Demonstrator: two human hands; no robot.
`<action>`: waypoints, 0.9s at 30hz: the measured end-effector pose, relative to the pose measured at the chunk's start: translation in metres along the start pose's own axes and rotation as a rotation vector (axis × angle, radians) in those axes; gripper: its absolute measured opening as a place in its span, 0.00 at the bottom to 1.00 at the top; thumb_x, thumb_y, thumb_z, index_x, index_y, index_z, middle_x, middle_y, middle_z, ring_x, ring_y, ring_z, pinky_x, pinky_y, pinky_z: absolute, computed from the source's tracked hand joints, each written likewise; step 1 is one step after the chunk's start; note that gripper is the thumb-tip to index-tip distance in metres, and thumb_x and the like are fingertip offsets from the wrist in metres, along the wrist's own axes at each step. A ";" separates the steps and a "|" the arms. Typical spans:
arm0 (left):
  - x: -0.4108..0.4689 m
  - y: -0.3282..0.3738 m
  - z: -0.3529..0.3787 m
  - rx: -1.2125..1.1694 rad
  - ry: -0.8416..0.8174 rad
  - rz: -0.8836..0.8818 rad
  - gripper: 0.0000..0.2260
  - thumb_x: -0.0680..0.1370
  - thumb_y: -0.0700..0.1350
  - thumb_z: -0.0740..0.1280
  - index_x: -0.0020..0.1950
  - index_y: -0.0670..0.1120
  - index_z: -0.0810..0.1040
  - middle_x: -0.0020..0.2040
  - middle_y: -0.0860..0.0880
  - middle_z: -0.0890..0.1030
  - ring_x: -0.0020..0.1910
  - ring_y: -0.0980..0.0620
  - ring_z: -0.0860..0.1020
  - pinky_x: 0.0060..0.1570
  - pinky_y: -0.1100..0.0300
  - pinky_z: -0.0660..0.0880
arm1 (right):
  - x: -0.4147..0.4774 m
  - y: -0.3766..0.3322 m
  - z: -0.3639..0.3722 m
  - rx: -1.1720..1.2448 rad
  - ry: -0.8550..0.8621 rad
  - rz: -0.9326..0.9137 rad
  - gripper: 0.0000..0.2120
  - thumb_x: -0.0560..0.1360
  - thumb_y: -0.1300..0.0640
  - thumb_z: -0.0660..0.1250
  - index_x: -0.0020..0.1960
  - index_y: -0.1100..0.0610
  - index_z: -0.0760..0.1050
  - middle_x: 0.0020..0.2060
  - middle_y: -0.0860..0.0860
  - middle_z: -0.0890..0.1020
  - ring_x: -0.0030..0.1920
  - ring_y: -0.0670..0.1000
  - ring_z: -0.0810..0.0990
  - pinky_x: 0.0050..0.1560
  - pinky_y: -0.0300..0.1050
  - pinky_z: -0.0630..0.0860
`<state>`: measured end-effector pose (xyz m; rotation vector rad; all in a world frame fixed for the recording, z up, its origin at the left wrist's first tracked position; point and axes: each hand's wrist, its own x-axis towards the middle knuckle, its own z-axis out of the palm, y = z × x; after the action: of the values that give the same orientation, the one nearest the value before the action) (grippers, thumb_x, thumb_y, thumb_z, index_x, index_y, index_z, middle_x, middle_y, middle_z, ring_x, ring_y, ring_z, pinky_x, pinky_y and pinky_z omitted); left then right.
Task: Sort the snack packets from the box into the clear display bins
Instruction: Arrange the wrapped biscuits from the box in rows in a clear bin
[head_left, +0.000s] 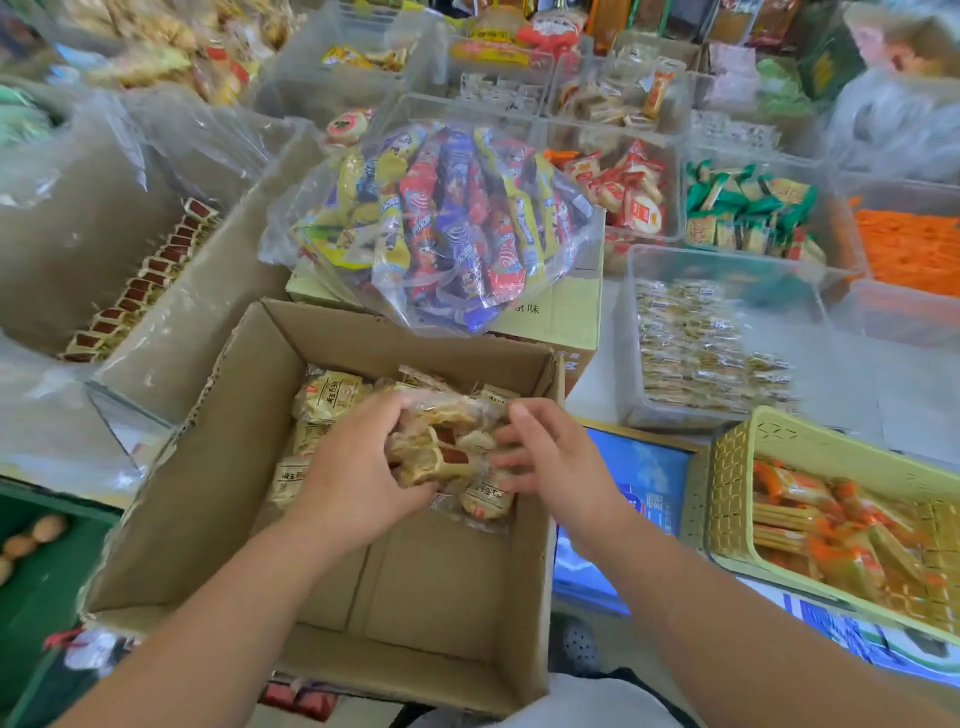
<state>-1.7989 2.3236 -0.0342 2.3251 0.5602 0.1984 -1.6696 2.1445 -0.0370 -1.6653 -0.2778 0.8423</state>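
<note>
An open cardboard box (218, 519) sits in front of me with beige snack packets (332, 395) piled at its far end. My left hand (358, 467) grips a bunch of these packets (441, 447), fingers curled round them. Just to the right of the bunch is my right hand (545, 457), its fingers spread and touching the packets. A large clear bin (156, 322) at the left holds a row of the same red-labelled packets (140, 291) along its side.
A clear bag of colourful wafer sticks (447, 218) lies on a closed carton (561, 312) behind the box. To the right stand a clear bin of small candies (701, 353) and a yellow basket (737, 467) of orange packets. More filled bins line the back.
</note>
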 end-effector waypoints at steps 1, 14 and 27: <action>-0.005 0.017 0.003 0.120 0.068 0.138 0.36 0.61 0.48 0.82 0.66 0.60 0.72 0.58 0.59 0.77 0.56 0.55 0.75 0.54 0.49 0.79 | -0.001 -0.004 -0.011 0.149 -0.046 0.093 0.26 0.68 0.29 0.64 0.59 0.44 0.76 0.50 0.51 0.86 0.49 0.51 0.86 0.45 0.47 0.83; 0.012 0.187 0.107 0.600 0.194 0.735 0.22 0.76 0.41 0.65 0.70 0.48 0.71 0.69 0.40 0.79 0.46 0.38 0.83 0.42 0.44 0.79 | -0.009 -0.022 -0.207 0.145 -0.308 0.048 0.13 0.76 0.48 0.73 0.60 0.42 0.79 0.48 0.49 0.86 0.41 0.46 0.83 0.40 0.41 0.77; 0.035 0.268 0.189 -0.292 0.309 -0.319 0.36 0.66 0.43 0.85 0.66 0.67 0.75 0.55 0.65 0.82 0.54 0.63 0.82 0.51 0.62 0.82 | 0.014 0.006 -0.353 0.423 -0.195 -0.002 0.22 0.74 0.70 0.70 0.66 0.58 0.75 0.58 0.61 0.84 0.56 0.62 0.84 0.57 0.62 0.78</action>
<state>-1.6214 2.0491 0.0123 1.9035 0.9763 0.4589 -1.4292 1.8854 -0.0302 -1.1918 -0.2165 0.9872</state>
